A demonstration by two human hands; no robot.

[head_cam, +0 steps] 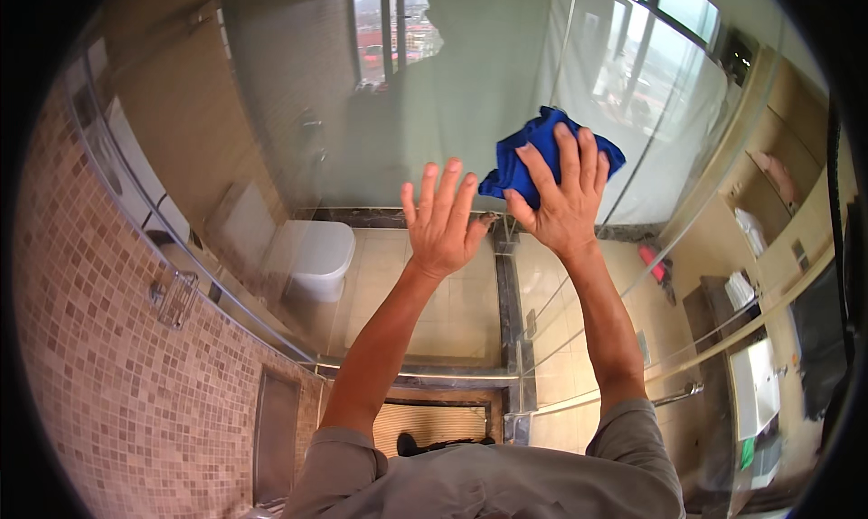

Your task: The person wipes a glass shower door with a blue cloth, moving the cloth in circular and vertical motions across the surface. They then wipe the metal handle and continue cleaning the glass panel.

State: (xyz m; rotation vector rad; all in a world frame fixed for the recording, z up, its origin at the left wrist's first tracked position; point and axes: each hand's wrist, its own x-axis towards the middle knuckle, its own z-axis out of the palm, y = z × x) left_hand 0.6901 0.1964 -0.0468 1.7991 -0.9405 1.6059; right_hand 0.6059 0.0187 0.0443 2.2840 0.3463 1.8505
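My right hand is spread over a crumpled blue cloth. It holds the cloth flat against a clear glass shower panel. To the left and slightly lower, my left hand is raised with its palm towards the glass and its fingers apart. Nothing is in it, and I cannot tell whether it touches the pane. The glass carries reflections of windows and a dark head-and-shoulders outline.
Behind the glass on the left stands a white toilet. A wire soap holder juts from the mosaic-tiled wall. A metal door handle is at lower right, near a white washbasin. Dark stone curbs cross the floor.
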